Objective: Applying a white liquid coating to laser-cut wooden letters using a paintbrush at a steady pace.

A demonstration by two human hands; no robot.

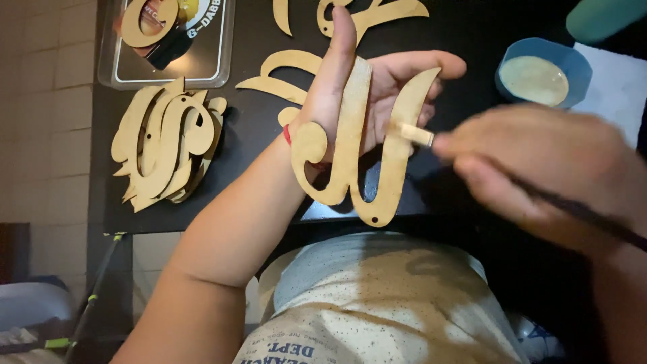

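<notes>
Leftmost, a stack of wooden cutouts (165, 145) lies on the black tabletop (256, 175), just below a clear plastic tray (219, 64) holding another cutout. Next, the left hand (367, 84) is spread flat, palm up, with fingers extended, supporting a curly wooden letter (357, 158) that rests across the palm above the tabletop's near edge. More cutout pieces (364, 13) lie beyond the fingertips. Further right, the right hand (539, 172), blurred, pinches a thin dark-handled brush (431, 137) whose pale flat tip touches the letter's right stroke. The step in hand looks like coating the letter's face with paint; the next move would seem to call for steady strokes along the narrow curves while the supporting hand keeps the piece level. A blue bowl (542, 77) of pale paint sits behind the right hand, near enough for reloading. The supporting fingers under the letter could catch paint at the edges.
</notes>
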